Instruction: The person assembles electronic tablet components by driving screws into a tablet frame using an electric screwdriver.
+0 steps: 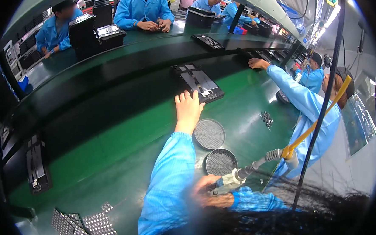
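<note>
My left hand (188, 110) reaches forward with its fingers spread, the fingertips at the near left edge of an opened tablet-like unit (201, 85). That unit is flat and black, with grey panels and a small circuit area showing. Lower down, my right hand (211, 188) is closed around a pale powered screwdriver (233, 181) with a grey coiled sleeve and a yellow line. Its tip and part of the hand are blurred. Between my hands lie two round, dark-rimmed dishes, an upper one (209, 134) and a lower one (221, 160), both with gridded insides.
A dark belt (110, 85) crosses the green bench, carrying another unit (208, 42). One more unit (37, 163) lies at left. Gridded sheets of small parts (101, 227) sit near left. Loose dark pieces (266, 119) lie right. A co-worker's arm (295, 86) reaches in; a black cable (323, 106) hangs.
</note>
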Tool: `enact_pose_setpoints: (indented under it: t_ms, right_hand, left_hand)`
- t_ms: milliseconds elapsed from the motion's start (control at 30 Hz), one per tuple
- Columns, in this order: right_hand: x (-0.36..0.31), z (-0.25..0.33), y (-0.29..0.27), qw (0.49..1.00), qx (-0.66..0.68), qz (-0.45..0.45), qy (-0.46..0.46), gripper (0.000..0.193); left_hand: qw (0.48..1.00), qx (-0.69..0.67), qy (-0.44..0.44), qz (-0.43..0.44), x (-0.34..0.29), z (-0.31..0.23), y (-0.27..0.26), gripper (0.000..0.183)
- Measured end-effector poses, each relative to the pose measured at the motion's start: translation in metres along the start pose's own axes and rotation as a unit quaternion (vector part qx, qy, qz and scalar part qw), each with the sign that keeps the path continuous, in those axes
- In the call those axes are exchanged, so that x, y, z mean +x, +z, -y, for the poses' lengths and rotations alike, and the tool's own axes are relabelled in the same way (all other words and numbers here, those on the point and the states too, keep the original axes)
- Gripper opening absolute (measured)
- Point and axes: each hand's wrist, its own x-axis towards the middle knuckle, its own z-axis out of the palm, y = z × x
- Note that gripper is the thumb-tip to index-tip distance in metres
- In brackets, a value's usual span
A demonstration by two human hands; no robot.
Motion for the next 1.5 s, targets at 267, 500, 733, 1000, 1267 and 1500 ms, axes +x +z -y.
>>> enact_pose_setpoints:
  t_ms: [267,500,733,1000,1267,1500]
  right_hand:
    - [-0.001,-0.002,-0.004,0.998,0.05,-0.02,-0.032,0.021]
    - [-0.004,-0.004,-0.013,0.999,0.029,0.005,-0.036,0.021]
    - [-0.003,0.005,-0.01,0.986,0.029,-0.1,-0.133,0.022]
    - [-0.007,0.037,-0.023,0.962,0.053,-0.177,-0.2,0.03]
    - [-0.004,0.02,-0.018,0.973,0.002,-0.131,-0.192,0.031]
    - [-0.005,0.02,-0.029,0.963,-0.015,-0.164,-0.215,0.031]
  left_hand:
    - [0.955,-0.263,-0.047,-0.129,0.009,0.021,0.006,0.056]
    - [0.653,-0.671,-0.35,-0.027,0.013,0.036,-0.008,0.047]
    - [0.623,-0.712,-0.315,-0.07,-0.041,0.041,-0.104,0.036]
    - [0.674,-0.601,-0.408,-0.134,-0.218,-0.035,-0.24,0.061]
    - [0.674,-0.579,-0.458,-0.013,-0.347,-0.073,-0.27,0.056]
    - [0.956,-0.055,-0.274,0.084,-0.327,-0.018,-0.324,0.036]
